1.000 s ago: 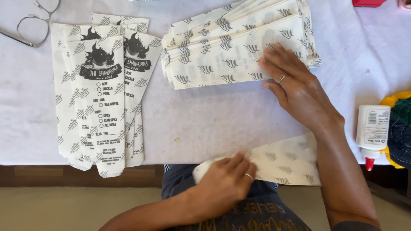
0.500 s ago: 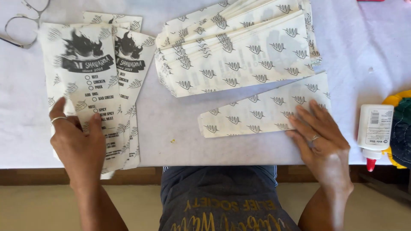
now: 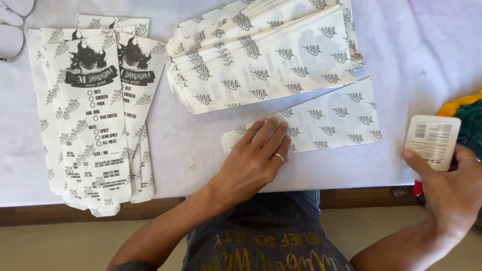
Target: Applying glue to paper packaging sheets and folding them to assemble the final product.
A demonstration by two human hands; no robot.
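My left hand [image 3: 253,160] lies flat, fingers together, pressing the near left end of a single long patterned paper sleeve [image 3: 326,118] on the white table cover [image 3: 191,145]. My right hand [image 3: 449,188] is at the right table edge, gripping a white glue bottle [image 3: 432,140] with a red tip pointing down. Just beyond the single sleeve lies a fanned stack of the same patterned sleeves [image 3: 261,55]. At the far left sits a pile of finished printed paper bags [image 3: 93,115], lying face up.
Part of a pair of scissors [image 3: 15,30] lies at the top left corner. Yellow and green fabric [image 3: 469,120] shows at the right edge. The table's brown front edge [image 3: 150,208] runs below the cover, with my lap beneath.
My left hand left the printed bag pile and now presses the single sleeve. My right hand left the sleeve and took hold of the glue bottle at the right.
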